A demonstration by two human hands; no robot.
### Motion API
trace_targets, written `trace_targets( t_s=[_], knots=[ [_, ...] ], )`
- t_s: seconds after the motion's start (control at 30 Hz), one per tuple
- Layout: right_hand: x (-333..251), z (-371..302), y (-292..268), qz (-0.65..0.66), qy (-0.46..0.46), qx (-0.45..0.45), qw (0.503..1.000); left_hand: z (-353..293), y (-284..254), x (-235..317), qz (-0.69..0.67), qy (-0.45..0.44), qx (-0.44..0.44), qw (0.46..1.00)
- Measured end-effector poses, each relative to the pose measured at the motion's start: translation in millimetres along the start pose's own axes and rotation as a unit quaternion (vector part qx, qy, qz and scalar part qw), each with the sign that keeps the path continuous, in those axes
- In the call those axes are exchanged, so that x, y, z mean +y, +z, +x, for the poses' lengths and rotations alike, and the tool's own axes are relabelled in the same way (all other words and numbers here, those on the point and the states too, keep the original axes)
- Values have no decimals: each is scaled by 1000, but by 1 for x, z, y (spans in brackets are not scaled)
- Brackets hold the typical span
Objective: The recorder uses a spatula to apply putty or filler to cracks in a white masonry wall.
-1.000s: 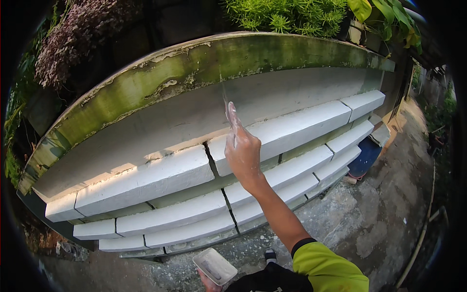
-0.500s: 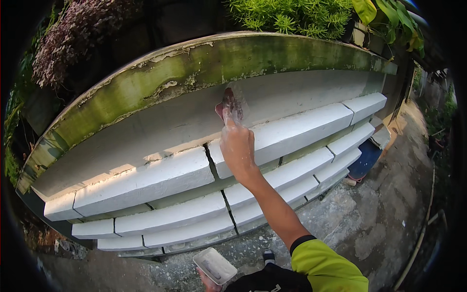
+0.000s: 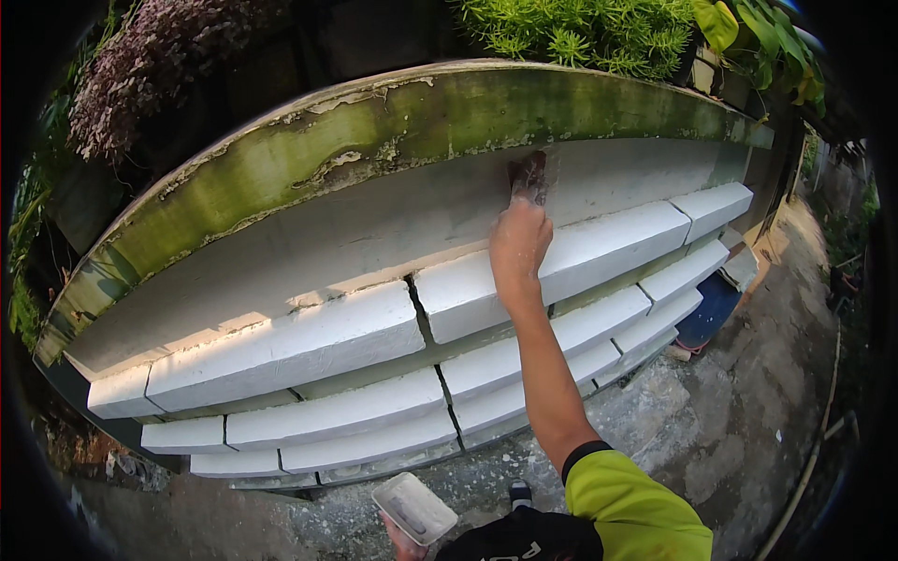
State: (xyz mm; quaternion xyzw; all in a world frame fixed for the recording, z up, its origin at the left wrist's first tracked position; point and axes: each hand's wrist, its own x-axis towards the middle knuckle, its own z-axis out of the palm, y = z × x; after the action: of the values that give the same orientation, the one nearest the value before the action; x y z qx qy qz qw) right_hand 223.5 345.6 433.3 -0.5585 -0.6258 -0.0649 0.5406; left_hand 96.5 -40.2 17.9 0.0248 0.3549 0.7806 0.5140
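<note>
Scraper [image 3: 530, 178] at 1 o'clock, against grey wall [image 3: 374, 224]; right hand [image 3: 521, 238] clasps lower end. Looks light, thin, likely flexible, slippery when wet; best pinched near base. Left hand [image 3: 400, 539] grips tray [image 3: 435, 497], 6 o'clock.

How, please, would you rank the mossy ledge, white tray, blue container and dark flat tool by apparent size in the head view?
1. Mossy ledge
2. White tray and blue container: too alike to rank
3. Dark flat tool

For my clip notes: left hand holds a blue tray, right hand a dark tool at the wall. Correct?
Not blue: the head view shows a white tray in the left hand; the right hand holds the dark tool at the wall.
</note>
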Motion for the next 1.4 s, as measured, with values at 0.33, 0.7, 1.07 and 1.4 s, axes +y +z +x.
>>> trace_targets(
  t_s=[0.33,0.7,1.07,1.4],
  knots=[
    [-24,-77,-25,265,-149,18,952,3,14,-1,-49,-33,18,998],
    [-41,-70,3,106,-119,-65,985,0,10,0,4,-26,-27,999],
    [55,15,-45,78,42,190,978,4,3,-1,-23,-8,-20,999],
    [-9,-20,-18,47,-71,-59,995,12,-23,-14,-13,-84,54,995]
  ],
)
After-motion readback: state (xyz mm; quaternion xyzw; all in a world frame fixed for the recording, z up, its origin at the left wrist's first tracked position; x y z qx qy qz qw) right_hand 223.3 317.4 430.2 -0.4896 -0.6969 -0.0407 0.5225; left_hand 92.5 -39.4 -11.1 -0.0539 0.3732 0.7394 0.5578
